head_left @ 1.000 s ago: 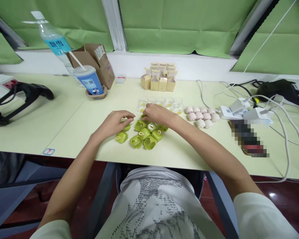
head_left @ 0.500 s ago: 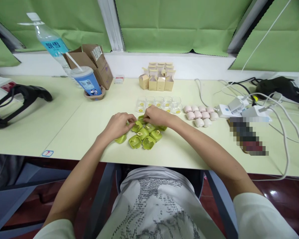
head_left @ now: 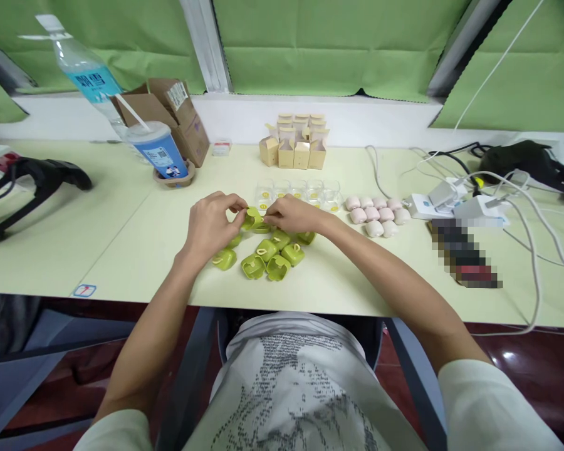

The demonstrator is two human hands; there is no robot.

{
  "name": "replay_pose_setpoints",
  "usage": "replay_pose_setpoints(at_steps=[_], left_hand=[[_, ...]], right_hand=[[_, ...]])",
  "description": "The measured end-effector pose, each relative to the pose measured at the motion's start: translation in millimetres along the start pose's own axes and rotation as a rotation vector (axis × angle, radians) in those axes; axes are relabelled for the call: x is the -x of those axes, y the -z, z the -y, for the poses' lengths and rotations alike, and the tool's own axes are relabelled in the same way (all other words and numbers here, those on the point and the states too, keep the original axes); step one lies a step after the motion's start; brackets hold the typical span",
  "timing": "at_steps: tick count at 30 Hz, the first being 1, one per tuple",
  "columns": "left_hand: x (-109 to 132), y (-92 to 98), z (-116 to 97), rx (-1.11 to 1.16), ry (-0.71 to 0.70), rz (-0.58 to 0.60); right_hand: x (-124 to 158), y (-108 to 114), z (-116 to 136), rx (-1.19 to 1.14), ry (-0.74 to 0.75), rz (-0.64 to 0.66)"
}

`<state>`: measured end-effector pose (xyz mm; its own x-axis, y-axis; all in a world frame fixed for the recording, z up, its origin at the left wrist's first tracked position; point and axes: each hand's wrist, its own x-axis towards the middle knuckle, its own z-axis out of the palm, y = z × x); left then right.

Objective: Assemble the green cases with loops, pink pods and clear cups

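Between the thumb and fingers of my left hand (head_left: 215, 223) is a small green plastic shell (head_left: 251, 218) with a wavy rim, lifted above the pile. My right hand (head_left: 291, 215) is closed in a pinch close beside it; what its fingertips hold, if anything, is hidden. Another green piece lies just under those fingertips. Below my hands several like pieces lie close together: an open green shell (head_left: 254, 267) with its hollow up, a second open shell (head_left: 278, 268), and a closed one (head_left: 267, 250) with a pale yellow loop. One more looped piece (head_left: 224, 259) lies under my left wrist.
Behind my hands stand clear plastic cups (head_left: 331, 195) with yellow marks. Pale pink rounded pieces (head_left: 372, 215) sit to their right, and small open cardboard boxes (head_left: 301, 155) farther back. A blue cup (head_left: 162, 153) and large bottle (head_left: 89, 81) stand left; a power strip (head_left: 423, 207) and cables lie right.
My left hand has risen and moved slightly away from me, lifting the green shell off the pile. My right hand has shifted a little left, toward it.
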<state>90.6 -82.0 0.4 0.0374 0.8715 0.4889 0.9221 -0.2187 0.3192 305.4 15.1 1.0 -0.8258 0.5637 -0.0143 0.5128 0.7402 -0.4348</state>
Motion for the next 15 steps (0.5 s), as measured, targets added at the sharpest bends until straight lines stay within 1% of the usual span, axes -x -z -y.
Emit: replay_pose_setpoints(at_steps=[3, 5, 7, 9, 11, 13, 15], left_hand=[[-1.2, 0.3, -0.1, 0.097, 0.044, -0.064], [-1.2, 0.2, -0.9, 0.199, 0.1, -0.092], [-0.4, -0.2, -3.4, 0.31, 0.174, -0.149], [1.5, -0.3, -8.3, 0.397, 0.222, -0.223], [4.0, 0.3, -16.0, 0.431, 0.208, -0.281], [6.4, 1.2, -25.4, 0.439, 0.177, -0.325], [7.6, 1.3, -34.7, 0.504, 0.191, -0.368]], right_hand=[[6.5, 6.4, -0.2, -0.022, 0.021, 0.012], [10.9, 12.0, -0.7, -0.056, 0.041, -0.004], [14.9, 17.2, -0.7, -0.104, 0.049, -0.078], [19.1, 20.8, 2.1, -0.164, 0.052, -0.197], [24.3, 21.8, 9.0, -0.3, 0.07, -0.283], [31.3, 20.3, 19.2, -0.532, 0.103, -0.292], [40.4, 17.0, 29.7, -0.745, 0.133, -0.282]])
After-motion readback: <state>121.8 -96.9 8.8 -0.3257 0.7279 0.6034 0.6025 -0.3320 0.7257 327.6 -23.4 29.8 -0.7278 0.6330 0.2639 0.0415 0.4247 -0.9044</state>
